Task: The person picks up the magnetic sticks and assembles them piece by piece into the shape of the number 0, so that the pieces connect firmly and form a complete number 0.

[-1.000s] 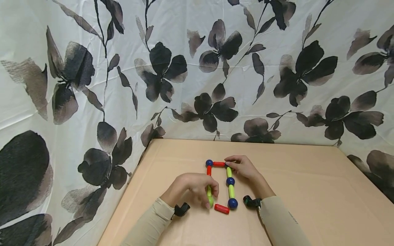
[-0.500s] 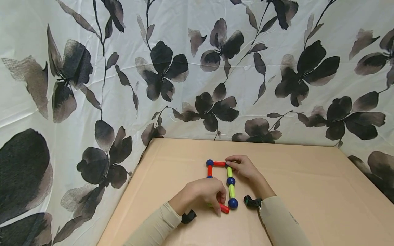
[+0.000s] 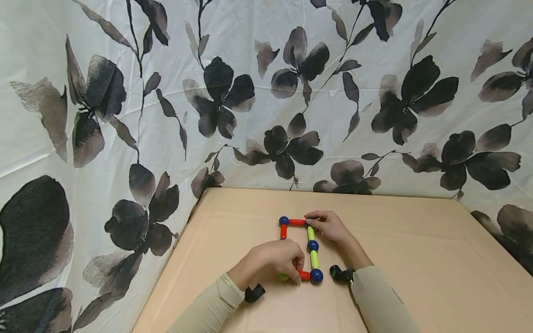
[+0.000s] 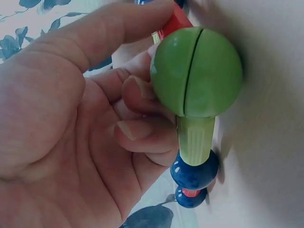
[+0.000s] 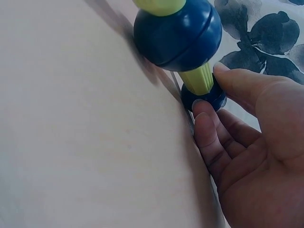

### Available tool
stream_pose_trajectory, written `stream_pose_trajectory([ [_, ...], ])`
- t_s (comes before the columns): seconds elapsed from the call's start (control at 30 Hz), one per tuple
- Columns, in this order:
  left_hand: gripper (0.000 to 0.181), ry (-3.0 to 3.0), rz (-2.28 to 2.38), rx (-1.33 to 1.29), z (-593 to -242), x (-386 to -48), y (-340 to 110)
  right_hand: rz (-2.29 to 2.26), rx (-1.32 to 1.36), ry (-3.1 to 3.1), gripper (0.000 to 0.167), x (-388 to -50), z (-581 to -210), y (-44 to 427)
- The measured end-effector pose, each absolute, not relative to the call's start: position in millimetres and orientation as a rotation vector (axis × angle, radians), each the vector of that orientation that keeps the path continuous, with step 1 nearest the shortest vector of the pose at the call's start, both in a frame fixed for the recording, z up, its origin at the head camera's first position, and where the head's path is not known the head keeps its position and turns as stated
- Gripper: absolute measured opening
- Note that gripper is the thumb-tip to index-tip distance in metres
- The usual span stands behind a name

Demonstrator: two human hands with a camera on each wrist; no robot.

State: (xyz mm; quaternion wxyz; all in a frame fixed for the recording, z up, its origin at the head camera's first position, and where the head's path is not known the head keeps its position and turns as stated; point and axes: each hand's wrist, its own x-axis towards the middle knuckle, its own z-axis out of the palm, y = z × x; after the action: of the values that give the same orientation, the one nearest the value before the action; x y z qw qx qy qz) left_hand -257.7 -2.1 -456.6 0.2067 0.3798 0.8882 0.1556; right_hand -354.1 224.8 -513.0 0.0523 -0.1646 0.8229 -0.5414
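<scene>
Balls and short rods lie joined as a rectangular frame on the table. My left hand (image 3: 278,260) pinches a red rod (image 3: 305,276) on the near side, between thumb and fingers. The rod's right end meets a blue ball (image 3: 317,276) at the near right corner. Its other end sits by a green ball (image 4: 197,71), which is close to the left fingers. At the far right corner, my right hand (image 3: 331,227) pinches another blue ball (image 5: 204,97) between thumb and fingertips. Part of the left side is hidden behind the left hand.
Yellow-green rods (image 3: 314,260) and a middle blue ball (image 3: 312,245) form the right side. A red rod (image 3: 297,222) and a blue corner ball (image 3: 284,221) make up the far side. A floral cloth (image 3: 233,152) hangs behind the tan table (image 3: 416,249).
My left hand has moved right from the green ball onto the near red rod. That rod has swung from slanted to nearly level, against the near right blue ball. The right hand stays put.
</scene>
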Motion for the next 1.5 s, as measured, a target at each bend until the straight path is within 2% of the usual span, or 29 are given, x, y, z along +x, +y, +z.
stream_pose_trajectory([
  [0.2,0.018,2.482,0.518,1.059,-456.4,-264.2,-4.2,-1.669,-0.497,2.502,0.031,-362.4,-527.2,228.8],
  [0.33,0.016,2.546,0.729,1.089,-457.7,-285.9,-14.1,-1.682,-0.49,2.499,0.032,-362.7,-527.9,230.1],
  [0.43,0.027,2.632,0.956,1.001,-466.2,-307.8,-27.2,-1.691,-0.476,2.503,0.033,-363.0,-527.9,232.0],
  [0.53,0.041,2.688,1.154,0.789,-479.3,-325.7,-40.4,-1.699,-0.452,2.487,0.035,-363.7,-529.4,233.7],
  [0.67,0.063,2.657,1.235,0.637,-491.2,-337.3,-49.7,-1.708,-0.452,2.457,0.036,-364.1,-531.2,234.0],
  [0.8,0.078,2.568,1.279,0.613,-495.8,-340.8,-50.0,-1.707,-0.477,2.471,0.037,-363.8,-530.8,233.3],
  [0.97,0.077,2.532,1.305,0.529,-499.1,-342.7,-50.7,-1.693,-0.496,2.474,0.038,-364.0,-530.5,230.5],
  [1.07,0.083,2.481,1.294,0.508,-499.8,-343.1,-56.0,-1.686,-0.488,2.471,0.037,-364.2,-530.5,229.4],
  [1.23,0.093,2.363,1.282,0.535,-496.8,-342.6,-62.7,-1.692,-0.472,2.473,0.035,-363.9,-528.2,228.1],
  [1.5,0.093,2.255,1.345,0.587,-494.3,-340.9,-57.6,-1.683,-0.48,2.487,0.037,-362.8,-530.0,231.2],
])
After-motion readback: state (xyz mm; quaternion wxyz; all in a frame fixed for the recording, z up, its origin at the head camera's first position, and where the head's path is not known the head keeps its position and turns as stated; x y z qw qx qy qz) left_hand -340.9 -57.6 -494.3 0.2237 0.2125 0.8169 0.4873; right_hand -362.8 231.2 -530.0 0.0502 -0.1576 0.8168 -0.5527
